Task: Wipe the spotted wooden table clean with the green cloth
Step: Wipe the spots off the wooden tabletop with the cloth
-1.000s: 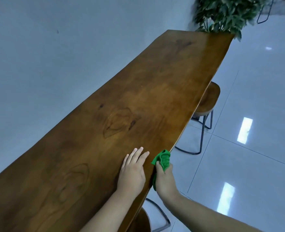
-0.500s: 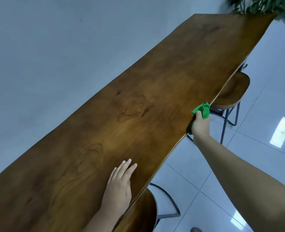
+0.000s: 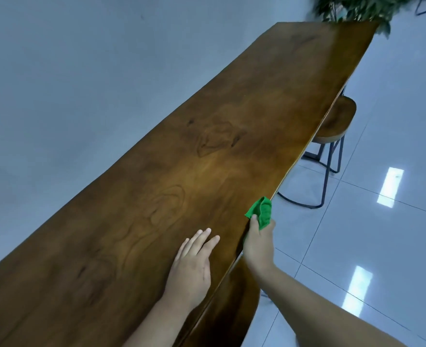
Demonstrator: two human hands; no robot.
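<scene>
A long brown wooden table [image 3: 244,116] with dark knots runs from the lower left to the upper right. My right hand [image 3: 258,242] grips a bunched green cloth [image 3: 262,211] and presses it against the table's right side edge. My left hand [image 3: 193,265] lies flat on the tabletop near that edge, fingers slightly spread, holding nothing. The two hands sit close together, the cloth just beyond my left fingertips.
A round wooden stool [image 3: 337,123] on black metal legs stands under the table's right edge farther along. Another stool seat [image 3: 234,309] sits below my right forearm. A leafy plant [image 3: 357,6] stands beyond the far end. A grey wall lies left, glossy tiles right.
My right hand has pulled the cloth back along the table's side edge toward me, ending beside my left hand. The left hand stays flat on the top.
</scene>
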